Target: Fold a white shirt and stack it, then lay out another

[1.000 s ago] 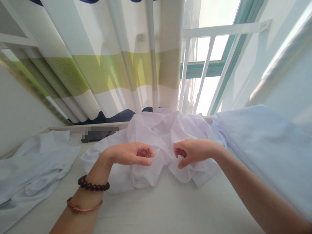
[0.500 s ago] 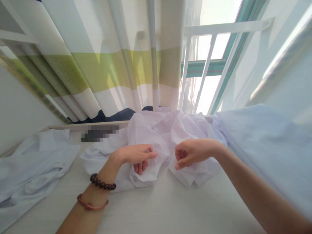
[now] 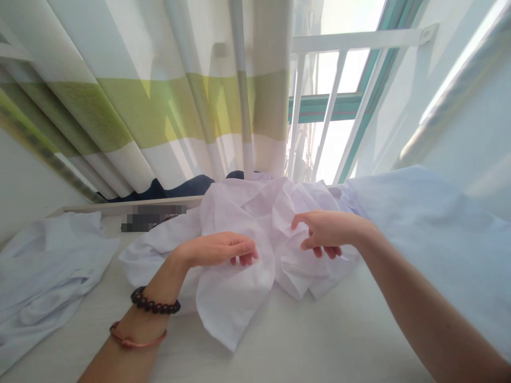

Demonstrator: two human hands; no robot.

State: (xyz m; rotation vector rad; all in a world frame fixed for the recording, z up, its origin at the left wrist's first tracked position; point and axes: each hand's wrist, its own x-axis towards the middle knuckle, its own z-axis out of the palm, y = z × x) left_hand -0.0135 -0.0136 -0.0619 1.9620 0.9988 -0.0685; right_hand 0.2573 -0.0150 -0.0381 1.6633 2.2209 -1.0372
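Observation:
A crumpled white cloth (image 3: 247, 210) lies in a heap on the white surface (image 3: 303, 340) in front of me. My left hand (image 3: 219, 248) hovers on its left side, palm down, fingers stretched out and slightly curved, holding nothing. A loose flap of the cloth (image 3: 227, 303) spreads below that hand toward me. My right hand (image 3: 325, 232) rests over the right side of the heap with its fingers apart. On my left wrist are a dark bead bracelet (image 3: 155, 304) and a copper bangle (image 3: 138, 339).
A pale blue garment (image 3: 43, 266) lies at the left and a larger pale blue sheet (image 3: 431, 234) slopes at the right. A striped curtain (image 3: 159, 106) and white window bars (image 3: 359, 40) stand behind. A dark blurred object (image 3: 154, 218) sits near the back ledge.
Both hands were pinched shut on the white cloth; now their fingers have opened. A flap of the cloth has dropped and spread toward me under the left hand.

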